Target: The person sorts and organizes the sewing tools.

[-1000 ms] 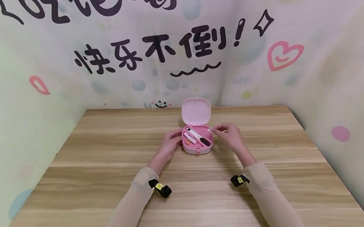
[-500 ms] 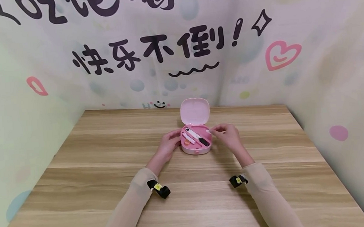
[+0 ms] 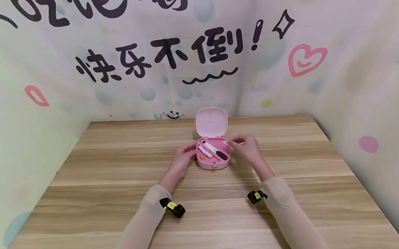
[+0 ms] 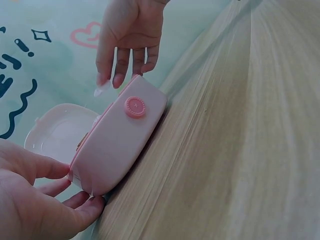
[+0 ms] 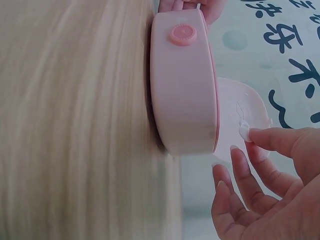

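A pink sewing box (image 3: 214, 166) stands on the table with its rounded lid (image 3: 211, 122) raised at the back. My left hand (image 3: 181, 161) grips the box's left side; in the left wrist view the fingers (image 4: 52, 169) reach its edge. My right hand (image 3: 247, 148), at the box's right rim, pinches a small white needle threader (image 5: 243, 130) with a thin wire loop between thumb and index finger. Inside the box lie a white-and-black tool (image 3: 219, 153), a white-and-pink stick-like piece (image 3: 205, 151) and a small orange round thing (image 3: 203, 156).
A wood-grain table (image 3: 205, 223) lies beneath the box and both forearms. Behind it hangs a printed cloth backdrop (image 3: 170, 99), close to the raised lid. Each wrist wears a black camera strap. A round pink knob (image 4: 135, 107) sits on the box's front.
The whole head view slides slightly, so everything appears a little further left. Both hands keep about the same place at the box, and the right hand keeps pinching the needle threader.
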